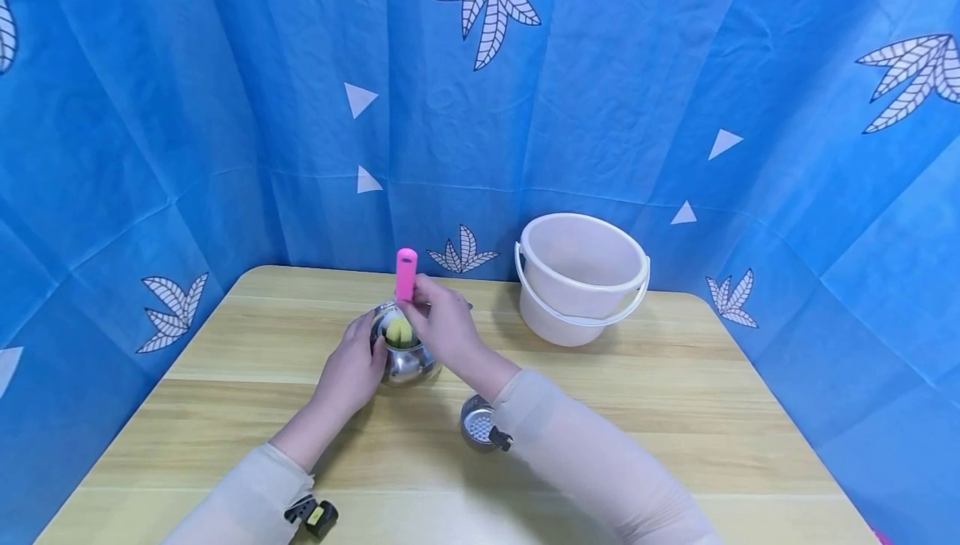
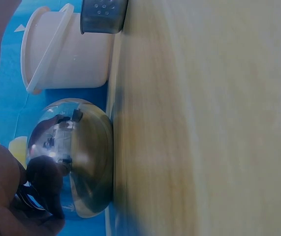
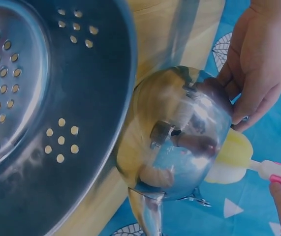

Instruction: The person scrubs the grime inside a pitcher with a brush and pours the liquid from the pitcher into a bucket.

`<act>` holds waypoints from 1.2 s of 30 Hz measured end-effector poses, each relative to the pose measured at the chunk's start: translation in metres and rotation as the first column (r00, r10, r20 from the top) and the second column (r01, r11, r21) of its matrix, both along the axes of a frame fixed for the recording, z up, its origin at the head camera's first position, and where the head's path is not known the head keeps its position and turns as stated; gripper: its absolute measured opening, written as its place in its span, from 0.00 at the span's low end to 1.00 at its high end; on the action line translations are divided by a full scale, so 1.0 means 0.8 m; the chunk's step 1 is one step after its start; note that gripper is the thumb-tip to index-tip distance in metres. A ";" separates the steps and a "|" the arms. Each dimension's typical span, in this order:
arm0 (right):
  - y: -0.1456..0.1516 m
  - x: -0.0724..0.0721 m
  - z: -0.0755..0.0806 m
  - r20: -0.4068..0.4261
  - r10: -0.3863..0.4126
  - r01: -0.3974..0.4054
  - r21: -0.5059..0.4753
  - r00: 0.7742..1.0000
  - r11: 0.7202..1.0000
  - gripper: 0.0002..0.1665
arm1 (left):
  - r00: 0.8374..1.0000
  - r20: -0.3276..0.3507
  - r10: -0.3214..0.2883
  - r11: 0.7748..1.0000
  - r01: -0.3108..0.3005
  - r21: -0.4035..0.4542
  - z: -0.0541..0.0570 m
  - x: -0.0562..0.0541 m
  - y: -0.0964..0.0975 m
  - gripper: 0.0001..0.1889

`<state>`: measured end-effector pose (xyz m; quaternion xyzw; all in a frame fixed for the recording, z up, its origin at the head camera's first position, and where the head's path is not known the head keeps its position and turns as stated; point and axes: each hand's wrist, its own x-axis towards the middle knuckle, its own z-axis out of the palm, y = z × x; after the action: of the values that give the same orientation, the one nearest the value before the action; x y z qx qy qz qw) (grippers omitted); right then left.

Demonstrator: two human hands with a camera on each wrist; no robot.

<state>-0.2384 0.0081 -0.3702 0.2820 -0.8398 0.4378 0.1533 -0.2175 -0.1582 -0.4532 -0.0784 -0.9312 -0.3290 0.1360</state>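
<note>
A shiny, round metal teapot point(image 1: 408, 367) stands on the table left of centre. My left hand point(image 1: 356, 366) grips its left side, with the thumb at the rim. In the right wrist view its spout point(image 3: 148, 211) shows. My right hand point(image 1: 450, 324) is over the opening and pinches the pink handle of a sponge brush point(image 1: 406, 274), held upright. The yellow and white sponge head point(image 3: 231, 157) is at the pot's mouth, partly inside; its lower end is hidden by the pot. Under my right forearm lies a perforated metal strainer point(image 1: 477, 422).
A white bucket point(image 1: 581, 312) with its handle hanging at the front stands at the back right of the wooden table point(image 1: 675, 412). A blue patterned curtain point(image 1: 465, 112) hangs close behind the table and along both sides.
</note>
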 end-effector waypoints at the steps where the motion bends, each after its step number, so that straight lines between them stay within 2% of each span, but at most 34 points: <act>1: 0.000 0.000 0.000 -0.002 0.003 -0.003 0.005 1.000 1.000 0.09 | 1.000 -0.005 -0.003 1.000 0.003 0.002 0.000 0.000 0.000 0.31; 11: 0.001 -0.003 0.003 -0.050 0.020 -0.017 0.073 0.999 0.997 0.10 | 0.999 -0.034 -0.011 1.000 0.011 0.018 0.000 0.001 0.000 0.30; 23: 0.000 -0.001 0.017 -0.076 0.035 -0.019 0.212 0.996 0.977 0.05 | 1.000 0.018 0.004 1.000 -0.005 0.031 -0.002 -0.001 -0.001 0.30; 32: 0.000 -0.005 0.023 -0.110 0.054 -0.023 0.272 0.992 0.962 0.06 | 0.999 0.040 0.016 1.000 -0.016 0.006 0.002 0.002 0.000 0.30; 36: 0.001 -0.006 0.025 -0.099 0.065 -0.035 0.281 0.993 0.959 0.05 | 0.999 0.032 0.013 1.000 -0.013 -0.007 0.003 0.003 0.001 0.30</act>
<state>-0.2430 0.0090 -0.3505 0.3452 -0.8761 0.3032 0.1459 -0.2151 -0.1572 -0.4507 -0.0674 -0.9349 -0.3259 0.1229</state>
